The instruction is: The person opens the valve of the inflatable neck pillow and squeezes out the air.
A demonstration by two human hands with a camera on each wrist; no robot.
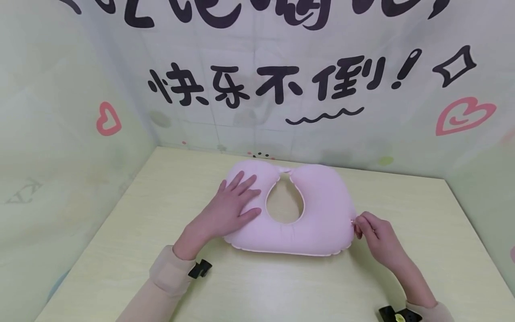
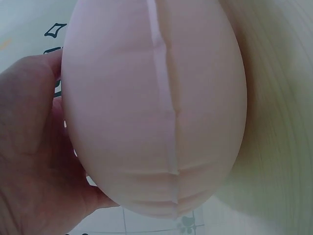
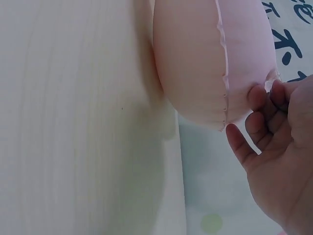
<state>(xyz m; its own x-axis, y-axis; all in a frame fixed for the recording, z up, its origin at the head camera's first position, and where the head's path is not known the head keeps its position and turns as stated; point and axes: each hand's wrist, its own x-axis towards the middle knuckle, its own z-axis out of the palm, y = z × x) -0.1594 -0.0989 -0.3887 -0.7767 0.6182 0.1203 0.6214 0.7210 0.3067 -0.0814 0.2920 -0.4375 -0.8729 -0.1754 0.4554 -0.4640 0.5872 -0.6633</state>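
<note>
A plump pink inflatable neck pillow [image 1: 322,205] lies on the table with its round hole in the middle and its narrow gap facing the back wall. My left hand [image 1: 233,205] rests on the pillow's left lobe, fingers spread and straight. At the pillow's right edge, my right hand [image 1: 376,235] pinches the small clear air valve [image 1: 352,222] between thumb and curled fingers. In the right wrist view the valve [image 3: 270,82] shows between the fingertips, beside the seam. The left wrist view shows the pillow's rounded, seamed side [image 2: 156,107], taut with a few creases low down.
The pale wooden table [image 1: 261,286] spreads around the pillow. Fabric walls printed with black characters [image 1: 277,85] and pink hearts [image 1: 108,118] stand close behind it and at both sides. Each wrist wears a small black camera mount [image 1: 200,269].
</note>
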